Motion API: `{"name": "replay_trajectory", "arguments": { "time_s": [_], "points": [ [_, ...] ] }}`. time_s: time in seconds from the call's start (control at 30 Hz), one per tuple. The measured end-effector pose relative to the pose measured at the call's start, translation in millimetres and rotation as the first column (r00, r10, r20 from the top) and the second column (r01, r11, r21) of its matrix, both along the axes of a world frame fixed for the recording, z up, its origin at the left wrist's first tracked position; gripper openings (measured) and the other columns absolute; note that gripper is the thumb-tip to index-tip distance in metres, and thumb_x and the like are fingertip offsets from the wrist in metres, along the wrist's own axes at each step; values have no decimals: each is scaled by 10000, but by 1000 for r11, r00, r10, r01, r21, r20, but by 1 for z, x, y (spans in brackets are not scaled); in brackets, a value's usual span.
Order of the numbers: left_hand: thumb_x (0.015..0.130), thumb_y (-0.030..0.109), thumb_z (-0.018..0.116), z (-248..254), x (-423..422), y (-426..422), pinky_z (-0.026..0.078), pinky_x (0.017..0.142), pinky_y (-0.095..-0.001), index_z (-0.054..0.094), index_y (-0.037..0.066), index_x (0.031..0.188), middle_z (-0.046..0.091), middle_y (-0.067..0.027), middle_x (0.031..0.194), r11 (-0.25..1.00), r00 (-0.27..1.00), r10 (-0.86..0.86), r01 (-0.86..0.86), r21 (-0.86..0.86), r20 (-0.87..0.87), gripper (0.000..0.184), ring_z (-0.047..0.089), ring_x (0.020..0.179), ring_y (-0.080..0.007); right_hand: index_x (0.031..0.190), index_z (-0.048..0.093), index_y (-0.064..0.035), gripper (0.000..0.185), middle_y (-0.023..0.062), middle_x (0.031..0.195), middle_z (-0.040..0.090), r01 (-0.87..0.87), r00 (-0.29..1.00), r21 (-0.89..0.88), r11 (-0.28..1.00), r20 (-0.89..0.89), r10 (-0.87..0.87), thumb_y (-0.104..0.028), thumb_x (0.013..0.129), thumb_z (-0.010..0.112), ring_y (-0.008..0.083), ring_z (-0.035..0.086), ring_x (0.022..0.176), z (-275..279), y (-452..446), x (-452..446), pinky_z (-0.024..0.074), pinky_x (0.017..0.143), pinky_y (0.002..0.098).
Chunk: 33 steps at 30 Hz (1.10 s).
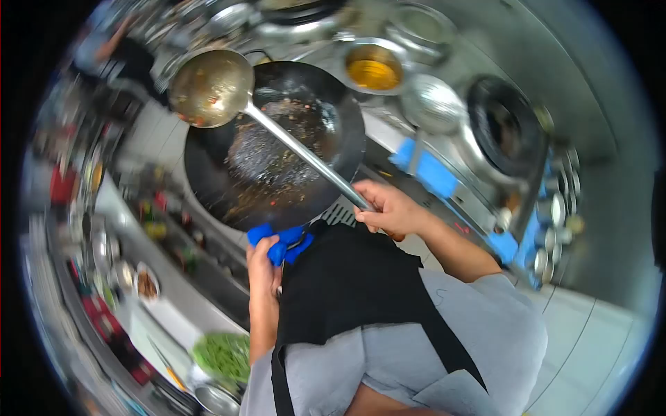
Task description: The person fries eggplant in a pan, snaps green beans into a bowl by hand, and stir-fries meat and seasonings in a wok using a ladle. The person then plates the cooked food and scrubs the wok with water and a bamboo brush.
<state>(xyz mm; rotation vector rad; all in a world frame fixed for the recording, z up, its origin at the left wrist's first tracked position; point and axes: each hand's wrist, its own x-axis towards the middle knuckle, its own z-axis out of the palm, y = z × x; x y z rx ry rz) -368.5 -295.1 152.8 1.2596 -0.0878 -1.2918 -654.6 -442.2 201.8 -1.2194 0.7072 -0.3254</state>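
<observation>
My right hand (390, 209) is closed around the end of a long-handled metal ladle (211, 88). The ladle's bowl hangs over the far left rim of a big black wok (208, 163), with reddish bits and a film of liquid in it. Dark, oily residue and scattered food scraps coat the inside of the wok. At the wok's near edge, my left hand (263, 258) grips a bunched blue cloth (279, 243). Whether the cloth is wrapped round a wok handle is hidden.
Behind the wok stands a metal bowl of yellow-orange liquid (374, 71), beside a perforated strainer (433, 104). A second dark wok (501, 125) sits to the right. Green vegetables (223, 356) lie on the counter at lower left. A person (121, 55) is at the far upper left.
</observation>
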Motion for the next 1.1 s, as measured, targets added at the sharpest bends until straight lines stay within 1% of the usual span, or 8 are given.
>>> {"name": "replay_trajectory", "arguments": {
  "time_s": [0.1, 0.2, 0.3, 0.43, 0.57, 0.73, 0.93, 1.1],
  "points": [
    [840, 41, 668, 3, -49, -46, 575, 931, -432, 567, -18, 1257, 641, -130, 1123, 987, 988, -142, 146, -65, 56, 434, 679, 1024, -291, 1251, 598, -47, 297, 19, 899, 596, 130, 850, -543, 829, -370, -375, -103, 970, 675, 75, 580, 710, -62, 38, -100, 482, 640, 250],
    [847, 56, 669, -7, -103, -106, 577, 835, -378, 599, -4, 1144, 666, -93, 1004, 934, 934, -340, 349, -75, 107, 311, 686, 903, -220, 1158, 624, -44, 217, 12, 804, 582, 424, 702, -441, 791, -392, -595, -129, 968, 686, 68, 559, 654, -65, 78, -171, 453, 581, 259],
    [868, 58, 677, 2, -172, -177, 553, 755, -334, 631, 23, 1023, 665, -61, 890, 857, 864, -497, 504, -105, 87, 166, 675, 807, -175, 1189, 608, -33, 236, -8, 713, 552, 750, 607, -63, 659, -330, -723, -115, 978, 674, 68, 524, 561, -68, 107, -213, 419, 506, 266],
    [877, 108, 698, -28, -275, -243, 474, 589, -319, 635, 84, 973, 649, -24, 830, 724, 724, -687, 676, -139, -62, 117, 622, 689, -135, 1303, 556, -8, 299, -35, 665, 512, 897, 415, -73, 437, -205, -886, -55, 1013, 613, 59, 459, 466, -64, 127, -239, 359, 445, 244],
    [878, 148, 707, -68, -368, -298, 527, 749, -339, 653, 111, 960, 681, -23, 883, 619, 606, -779, 784, -46, -158, 105, 665, 834, -154, 1315, 554, 0, 305, -33, 659, 511, 962, 243, -79, 263, -205, -948, -51, 1018, 601, 60, 462, 462, -53, 142, -251, 360, 447, 237],
    [894, 145, 698, -92, -460, -341, 521, 753, -377, 644, 101, 970, 684, -43, 905, 525, 521, -850, 835, -165, -74, 102, 670, 855, -185, 1320, 558, 26, 310, -25, 668, 522, 990, 72, -105, 98, -229, -971, -47, 1020, 593, 63, 470, 465, -39, 153, -247, 364, 452, 234],
    [943, 146, 667, -115, -523, -390, 545, 708, -387, 640, 94, 1023, 696, -65, 969, 386, 364, -922, 894, -226, -134, 99, 679, 870, -202, 1317, 583, 25, 319, -7, 701, 560, 987, -46, -161, -5, -253, -966, -39, 1006, 620, 59, 471, 471, -30, 142, -234, 373, 447, 238],
    [998, 245, 683, -99, -533, -388, 572, 831, -451, 621, 67, 1167, 698, -78, 1070, 352, 316, -926, 921, -169, -206, 253, 681, 940, -232, 1317, 596, 19, 316, -13, 700, 577, 979, -80, -203, -21, -287, -955, -59, 1012, 623, 51, 483, 490, -22, 125, -236, 379, 463, 231]
  ]
}}
